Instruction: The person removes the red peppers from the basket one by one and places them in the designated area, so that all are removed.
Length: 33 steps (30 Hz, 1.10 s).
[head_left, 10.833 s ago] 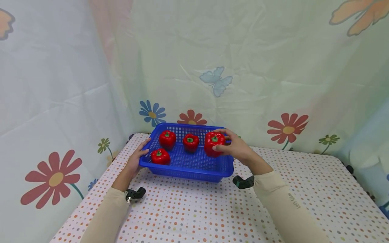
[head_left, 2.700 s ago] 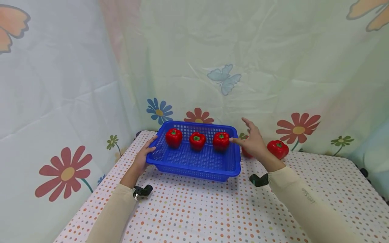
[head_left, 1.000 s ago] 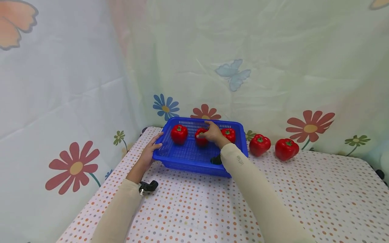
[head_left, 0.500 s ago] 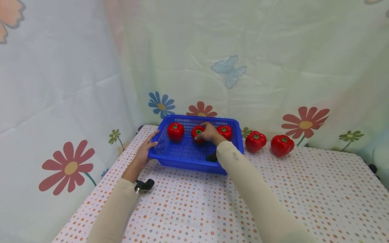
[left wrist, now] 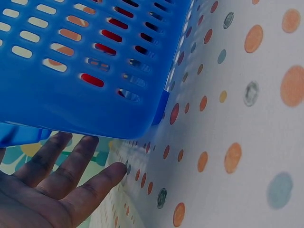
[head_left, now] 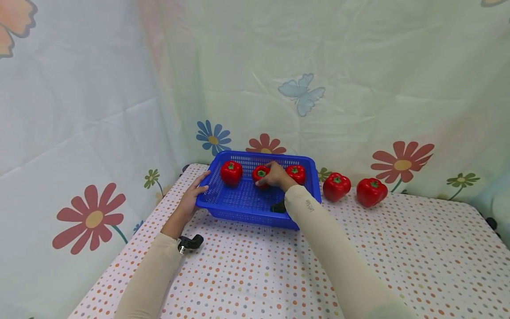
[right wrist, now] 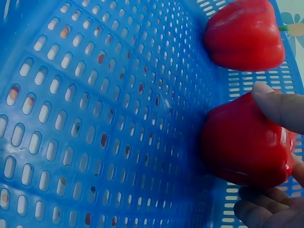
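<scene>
A blue plastic basket (head_left: 247,214) with slotted walls holds three red bell peppers in a row along its back. My right hand (head_left: 276,176) reaches inside and grips the middle bell pepper (head_left: 260,172); in the right wrist view the thumb lies on one side of this pepper (right wrist: 244,142) and fingers on the other. The left bell pepper (head_left: 231,173) and the right bell pepper (head_left: 296,173), partly hidden by my hand, sit beside it. At the basket's left end rests my left hand (head_left: 189,199); in the left wrist view, its fingers (left wrist: 90,192) extend fairly straight by the rim.
Two more red bell peppers (head_left: 336,186) (head_left: 371,192) stand on the table right of the basket. A dotted cloth (head_left: 247,274) covers the table. A flower-printed curtain (head_left: 342,88) hangs close behind, and another runs along the left side.
Two bell peppers from the basket now stand on the table at right. My right hand has come back into the basket and closed around the middle pepper. My left hand stays at the basket's left end.
</scene>
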Each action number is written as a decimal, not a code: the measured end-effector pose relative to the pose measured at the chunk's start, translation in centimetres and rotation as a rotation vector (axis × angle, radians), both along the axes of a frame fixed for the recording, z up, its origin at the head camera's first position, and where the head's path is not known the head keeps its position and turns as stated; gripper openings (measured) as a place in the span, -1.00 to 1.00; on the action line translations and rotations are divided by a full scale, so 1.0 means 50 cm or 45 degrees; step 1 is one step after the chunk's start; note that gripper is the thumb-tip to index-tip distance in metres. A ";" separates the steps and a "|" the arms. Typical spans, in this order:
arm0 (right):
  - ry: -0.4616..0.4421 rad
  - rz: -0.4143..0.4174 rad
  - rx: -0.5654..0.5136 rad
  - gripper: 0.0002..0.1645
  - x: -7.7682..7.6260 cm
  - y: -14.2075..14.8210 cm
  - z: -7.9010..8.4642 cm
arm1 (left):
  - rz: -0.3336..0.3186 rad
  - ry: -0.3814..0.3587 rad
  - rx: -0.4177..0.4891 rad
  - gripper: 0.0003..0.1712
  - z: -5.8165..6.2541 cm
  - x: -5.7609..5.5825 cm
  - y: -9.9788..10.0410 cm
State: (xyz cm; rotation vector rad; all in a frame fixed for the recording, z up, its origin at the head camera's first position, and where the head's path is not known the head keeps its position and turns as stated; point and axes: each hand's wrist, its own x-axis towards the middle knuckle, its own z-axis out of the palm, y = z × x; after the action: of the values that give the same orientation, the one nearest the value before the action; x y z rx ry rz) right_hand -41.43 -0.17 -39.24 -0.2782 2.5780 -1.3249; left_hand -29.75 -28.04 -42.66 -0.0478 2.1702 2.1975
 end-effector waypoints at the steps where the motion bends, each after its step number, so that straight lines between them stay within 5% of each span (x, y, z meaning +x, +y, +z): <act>1: 0.000 -0.001 -0.001 0.05 0.001 0.001 0.001 | 0.001 0.000 0.001 -0.37 0.001 0.000 0.001; 15: 0.046 0.013 -0.025 0.17 -0.007 0.001 -0.008 | 0.008 -0.008 -0.014 -0.38 0.002 0.001 0.003; 22: 0.092 -0.018 0.225 -0.07 -0.005 0.000 -0.003 | 0.018 -0.012 -0.017 -0.37 0.003 0.001 0.002; 33: 0.076 -0.050 -0.013 0.00 -0.010 0.003 0.004 | 0.034 -0.020 -0.026 -0.37 0.009 0.005 0.005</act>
State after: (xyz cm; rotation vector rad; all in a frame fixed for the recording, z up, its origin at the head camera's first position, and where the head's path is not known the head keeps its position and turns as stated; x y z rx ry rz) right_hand -41.94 -0.01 -39.06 -0.2746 2.6397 -1.3636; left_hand -29.52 -27.79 -42.22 -0.0952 2.1967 2.1805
